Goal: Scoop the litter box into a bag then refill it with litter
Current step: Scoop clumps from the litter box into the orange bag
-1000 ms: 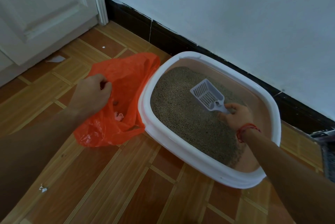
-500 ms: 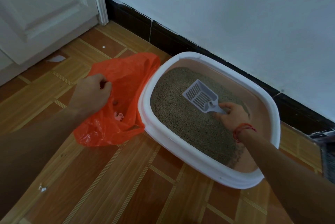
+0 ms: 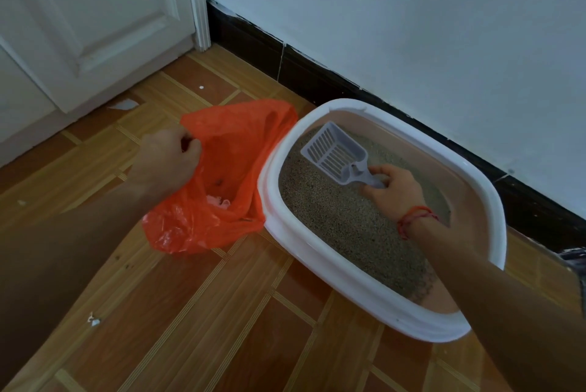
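The scoop (image 3: 334, 153), gripped by the right hand (image 3: 394, 191), has shifted toward the litter box (image 3: 269, 182) far-left corner (no writing legible); left hand (image 3: 168, 160) still clutches the orange bag (image 3: 228, 138).

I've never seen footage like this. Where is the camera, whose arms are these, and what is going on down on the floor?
There is no machine here: a person wears a camera on the head, looking down at their own two arms. The left hand grips the edge of an orange plastic bag, holding its mouth open on the wooden floor. The bag touches a white litter box set by the wall and filled with grey litter. The right hand, with a red string at the wrist, holds a pale slotted scoop by its handle, above the litter. The scoop looks empty.
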A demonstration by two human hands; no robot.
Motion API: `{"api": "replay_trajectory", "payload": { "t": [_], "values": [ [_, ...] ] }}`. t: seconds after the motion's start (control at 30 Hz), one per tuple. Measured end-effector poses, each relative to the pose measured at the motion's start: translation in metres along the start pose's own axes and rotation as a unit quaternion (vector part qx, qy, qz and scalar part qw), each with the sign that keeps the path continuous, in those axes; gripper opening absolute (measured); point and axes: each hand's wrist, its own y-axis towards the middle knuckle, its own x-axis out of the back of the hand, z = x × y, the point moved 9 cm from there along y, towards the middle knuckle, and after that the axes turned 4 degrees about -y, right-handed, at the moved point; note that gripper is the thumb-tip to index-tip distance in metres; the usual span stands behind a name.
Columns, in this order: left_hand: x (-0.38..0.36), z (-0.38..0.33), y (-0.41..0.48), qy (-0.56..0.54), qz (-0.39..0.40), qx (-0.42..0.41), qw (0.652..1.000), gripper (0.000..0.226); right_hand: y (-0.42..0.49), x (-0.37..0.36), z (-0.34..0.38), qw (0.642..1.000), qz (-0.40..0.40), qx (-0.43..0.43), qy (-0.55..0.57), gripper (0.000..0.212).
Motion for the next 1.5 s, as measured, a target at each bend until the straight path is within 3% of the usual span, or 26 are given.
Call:
{"api": "replay_trajectory", "payload": {
  "t": [0.5,0.83,0.93,1.03,1.3,1.5],
  "values": [
    [0.108,0.038,-0.030,0.007,-0.168,0.035,0.985,0.017,-0.002,-0.046,0.140,0.989,0.040,0.139,0.000,0.038],
    [0.148,0.093,-0.053,0.034,-0.189,0.087,0.978,0.017,-0.007,-0.092,0.204,0.980,0.077,0.185,-0.004,0.038],
    [0.151,0.101,-0.051,0.039,-0.195,0.088,0.976,0.017,-0.003,-0.103,0.217,0.975,0.090,0.195,-0.045,0.028],
    [0.144,0.108,-0.049,0.041,-0.179,0.074,0.980,0.017,0.009,-0.117,0.219,0.980,0.105,0.163,-0.053,0.015],
    [0.132,0.128,-0.039,0.039,-0.158,0.055,0.985,0.019,0.036,-0.174,0.224,0.980,0.149,0.071,-0.114,0.025],
    [0.133,0.147,-0.043,0.031,-0.168,0.067,0.983,0.016,0.047,-0.217,0.207,0.980,0.181,-0.011,-0.079,0.024]
  ]
}}
